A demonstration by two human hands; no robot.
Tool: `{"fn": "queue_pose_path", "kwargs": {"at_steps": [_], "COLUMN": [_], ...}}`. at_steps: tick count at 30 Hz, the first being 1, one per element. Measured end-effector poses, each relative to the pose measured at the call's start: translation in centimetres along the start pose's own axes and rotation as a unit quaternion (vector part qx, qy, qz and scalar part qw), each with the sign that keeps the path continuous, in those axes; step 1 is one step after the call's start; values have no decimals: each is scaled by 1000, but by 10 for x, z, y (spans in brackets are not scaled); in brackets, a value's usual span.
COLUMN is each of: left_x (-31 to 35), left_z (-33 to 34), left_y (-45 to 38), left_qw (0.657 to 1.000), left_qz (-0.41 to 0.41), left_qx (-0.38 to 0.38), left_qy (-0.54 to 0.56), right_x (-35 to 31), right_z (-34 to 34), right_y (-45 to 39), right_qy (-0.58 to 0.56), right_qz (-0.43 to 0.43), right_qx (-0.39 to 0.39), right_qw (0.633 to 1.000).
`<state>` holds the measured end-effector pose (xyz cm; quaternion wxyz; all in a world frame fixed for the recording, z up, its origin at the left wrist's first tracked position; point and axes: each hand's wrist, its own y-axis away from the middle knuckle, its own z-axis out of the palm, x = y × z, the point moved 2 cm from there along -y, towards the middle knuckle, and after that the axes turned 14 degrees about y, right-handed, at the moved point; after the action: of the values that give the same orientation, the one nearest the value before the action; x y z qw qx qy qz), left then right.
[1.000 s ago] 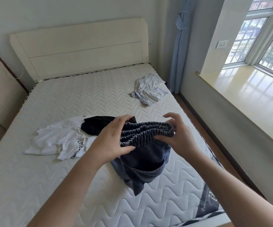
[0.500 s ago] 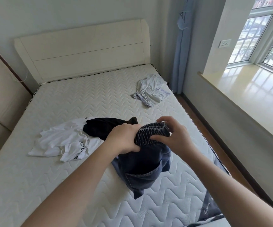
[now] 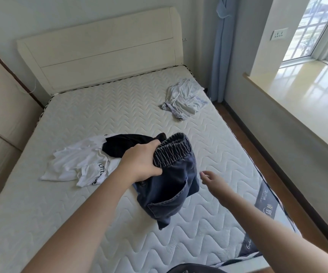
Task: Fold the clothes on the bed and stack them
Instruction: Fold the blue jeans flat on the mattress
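**Denim hangs from your left grip, right hand free**

Head view: denim shorts [image 3: 171,186] hang from your left hand [image 3: 142,164], whose grip is clamped on the bunched waistband, long axis running down to the bed [image 3: 119,107]. Your right hand [image 3: 211,179] sits just beside the shorts' right edge, fingers loose and apart, holding nothing. It looks best placed to catch that edge. White shirt [image 3: 76,164] lies left.
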<state>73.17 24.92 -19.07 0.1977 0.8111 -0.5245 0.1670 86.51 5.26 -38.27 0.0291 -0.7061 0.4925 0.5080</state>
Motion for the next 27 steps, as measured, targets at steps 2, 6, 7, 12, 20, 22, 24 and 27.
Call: {"fn": "queue_pose_path", "kwargs": {"at_steps": [2, 6, 7, 12, 20, 22, 24, 27], "left_x": [8, 31, 37, 63, 70, 67, 59, 41], "left_z": [-6, -19, -23, -37, -54, -61, -69, -84], "left_y": [4, 13, 15, 25, 47, 51, 55, 63], "left_qw": [1000, 1000, 999, 998, 989, 986, 981, 969], "left_qz": [-2, 9, 12, 27, 27, 21, 7, -23], "left_qx": [9, 25, 30, 64, 137, 158, 186, 239], "left_qy": [7, -2, -4, -6, 44, 53, 48, 52], "right_x": [18, 34, 37, 30, -8, -21, -34, -46], "right_z": [6, 8, 10, 19, 14, 5, -9, -31], "right_y": [-9, -19, -22, -30, -44, -52, -58, -65], "right_qy": [-33, -129, -142, -221, -391, -414, -408, -385], "right_qz": [54, 110, 116, 95, -24, -61, -90, -109], "right_qx": [-35, -83, -96, -148, -162, -163, -183, -182], "right_qw": [997, 982, 978, 959, 906, 894, 890, 898]}}
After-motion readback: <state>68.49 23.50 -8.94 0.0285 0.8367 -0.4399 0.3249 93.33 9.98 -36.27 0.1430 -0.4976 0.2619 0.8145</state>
